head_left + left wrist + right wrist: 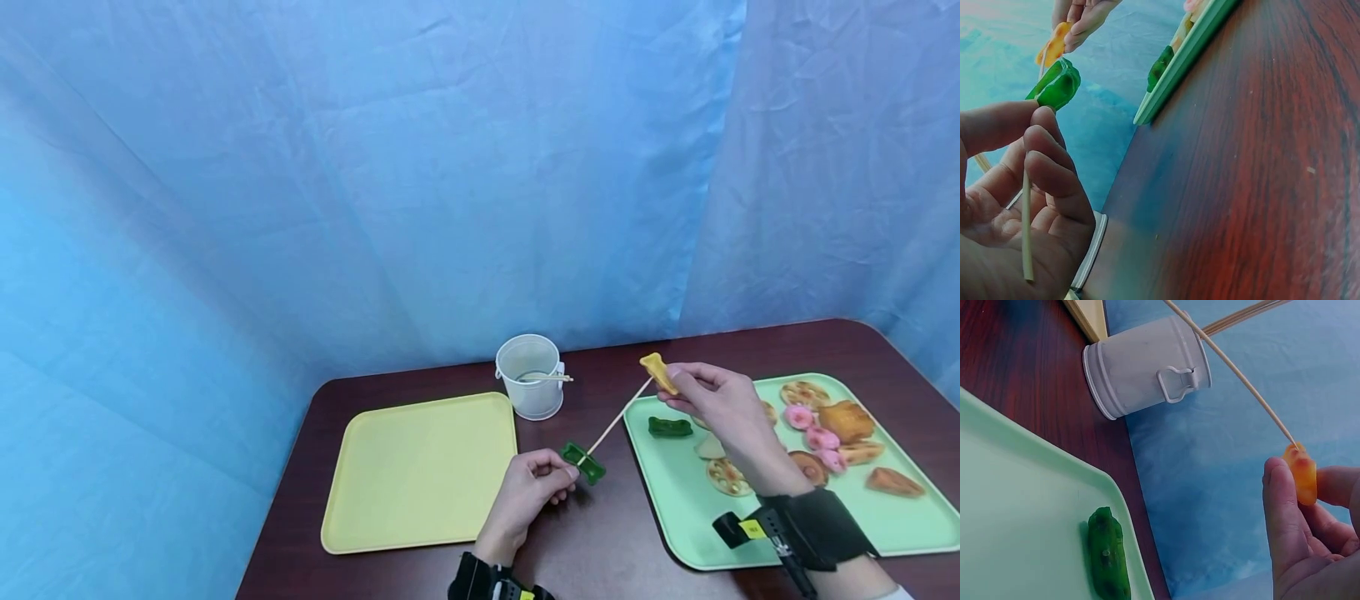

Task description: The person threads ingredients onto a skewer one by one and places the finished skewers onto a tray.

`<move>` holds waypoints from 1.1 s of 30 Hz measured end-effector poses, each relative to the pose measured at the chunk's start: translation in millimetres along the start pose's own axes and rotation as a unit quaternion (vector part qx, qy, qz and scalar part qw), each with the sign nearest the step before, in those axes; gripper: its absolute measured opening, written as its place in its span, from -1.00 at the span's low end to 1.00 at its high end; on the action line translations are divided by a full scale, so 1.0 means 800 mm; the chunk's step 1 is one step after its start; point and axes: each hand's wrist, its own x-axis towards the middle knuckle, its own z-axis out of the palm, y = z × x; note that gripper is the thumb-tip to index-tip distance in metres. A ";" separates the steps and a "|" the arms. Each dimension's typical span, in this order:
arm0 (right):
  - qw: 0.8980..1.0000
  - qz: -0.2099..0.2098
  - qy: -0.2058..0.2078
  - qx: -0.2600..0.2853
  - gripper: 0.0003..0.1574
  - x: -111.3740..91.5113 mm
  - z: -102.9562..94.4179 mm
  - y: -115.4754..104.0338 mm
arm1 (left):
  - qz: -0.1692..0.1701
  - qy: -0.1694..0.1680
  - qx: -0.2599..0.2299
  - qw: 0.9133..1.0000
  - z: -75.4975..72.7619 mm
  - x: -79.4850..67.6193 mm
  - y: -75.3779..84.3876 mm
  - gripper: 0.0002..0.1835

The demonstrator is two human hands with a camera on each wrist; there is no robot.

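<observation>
My left hand (525, 500) pinches a thin wooden skewer (618, 417) just below a green pepper piece (583, 463) threaded on it. In the left wrist view the skewer's lower end (1027, 237) runs down past the curled fingers. The skewer slants up and right toward my right hand (723, 408). Between thumb and fingers that hand pinches a yellow-orange toy food piece (658, 372), held above the green tray's far left corner. In the right wrist view the skewer's tip meets the upper end of the yellow-orange piece (1304, 478).
On the green tray (693, 537) at right lie another green pepper piece (670, 427), lotus root slices (727, 477), pink rings (799, 417) and several brownish pieces. A white bucket (536, 400) with skewers stands behind a yellow tray (420, 475) on the dark wooden table (570, 550).
</observation>
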 end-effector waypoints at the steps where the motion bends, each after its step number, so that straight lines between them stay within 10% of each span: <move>1: 1.000 -0.004 0.002 -0.005 -0.22 0.000 0.001 0.000 | 0.000 0.000 0.000 1.000 0.000 0.000 -0.001 -0.79; 11: 0.997 -0.030 0.023 -0.069 -0.24 0.000 0.007 0.002 | 0.005 -0.001 -0.001 1.000 0.000 0.000 -0.004 -0.80; 20: 0.986 0.024 -0.033 0.163 -0.27 0.002 0.012 0.000 | -0.008 0.004 -0.011 1.000 0.002 0.000 0.000 -0.79; 33: 0.960 0.051 -0.068 0.267 -0.54 0.002 0.014 0.001 | -0.013 0.002 -0.012 1.000 0.001 -0.001 0.004 -0.78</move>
